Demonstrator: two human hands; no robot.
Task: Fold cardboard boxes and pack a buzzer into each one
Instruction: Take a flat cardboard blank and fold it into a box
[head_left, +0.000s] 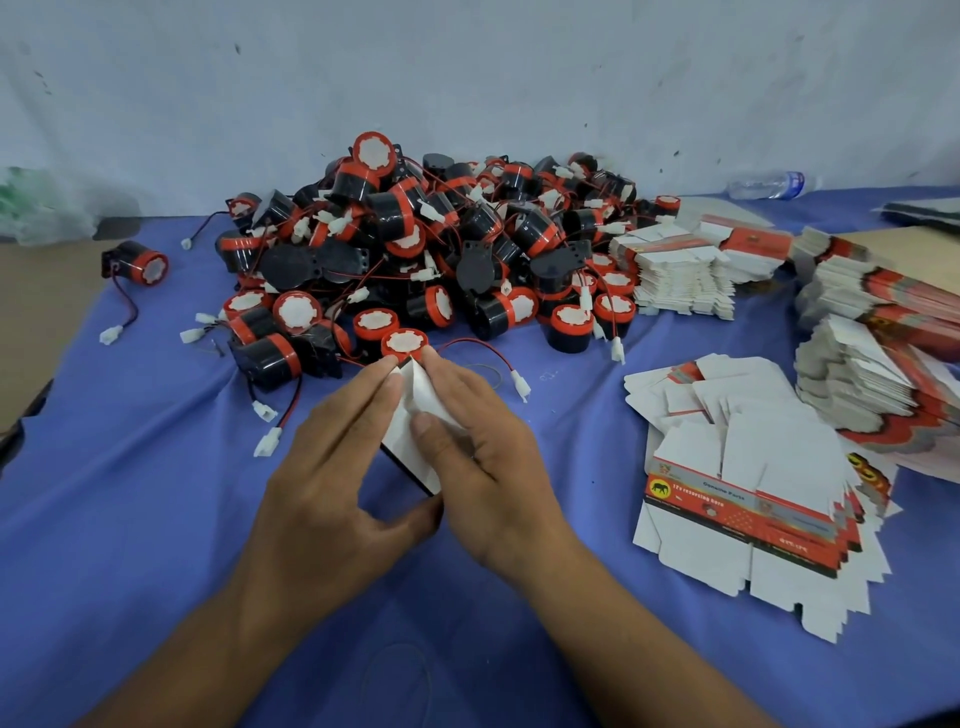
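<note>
A small white cardboard box sits between both hands on the blue cloth, partly folded, with one white flap raised at its far end. My left hand holds its left side, fingers along the top and thumb under the near corner. My right hand holds its right side, thumb pressed on the white flap. Just beyond the fingertips lies a black-and-red buzzer with a red-black wire and white plug. Most of the box is hidden by my hands.
A big heap of buzzers fills the far middle of the table. Flat unfolded boxes lie at the right, with taller stacks behind. One stray buzzer sits far left. A water bottle lies by the wall.
</note>
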